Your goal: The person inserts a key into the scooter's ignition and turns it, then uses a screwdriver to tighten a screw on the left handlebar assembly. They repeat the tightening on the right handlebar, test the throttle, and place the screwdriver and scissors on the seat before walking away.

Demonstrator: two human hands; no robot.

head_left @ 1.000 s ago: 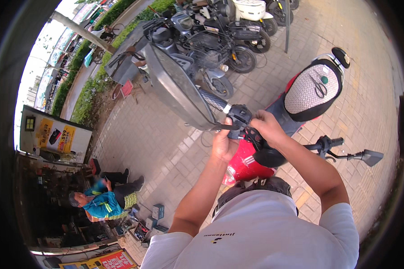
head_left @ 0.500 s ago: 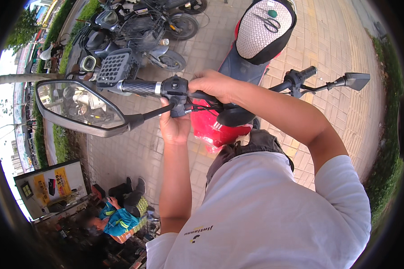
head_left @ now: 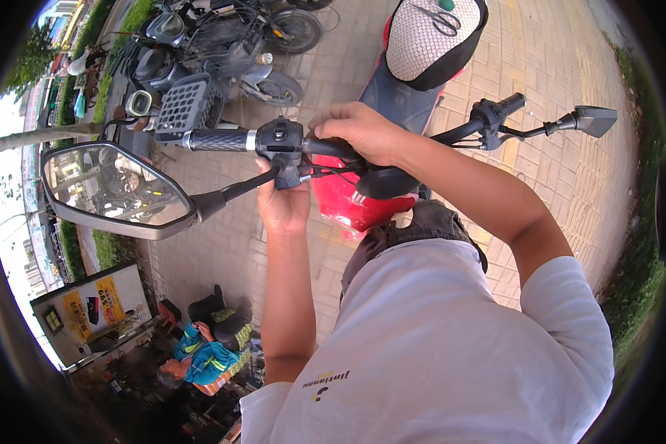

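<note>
My left hand [head_left: 285, 209] reaches up from below to the black switch housing [head_left: 281, 138] on the handlebar. Its thumb rests at the housing's lower edge, and the other fingers are hidden behind. Beside it, my right hand [head_left: 364, 133] curls over the bare black handlebar tube [head_left: 327, 147], fingertips near the housing. A ribbed grip [head_left: 220, 140] extends outward from the housing. On a stalk from the same spot sits a large angular mirror [head_left: 118, 185]. Thin cables run beneath my right hand toward the red front body [head_left: 355, 207] of the scooter.
Scissors [head_left: 440, 22] and a green round item [head_left: 446, 5] lie on the mesh seat cover [head_left: 433, 52]. A second mirror [head_left: 596, 121] juts out at right. Parked scooters [head_left: 222, 55] and a grey basket [head_left: 190, 107] stand far left. A person [head_left: 207, 362] sits by a stall at lower left.
The view has shifted a little, so the left mirror sits lower and farther left. My right hand's fingers have risen slightly over the tube. My left hand stays at the housing.
</note>
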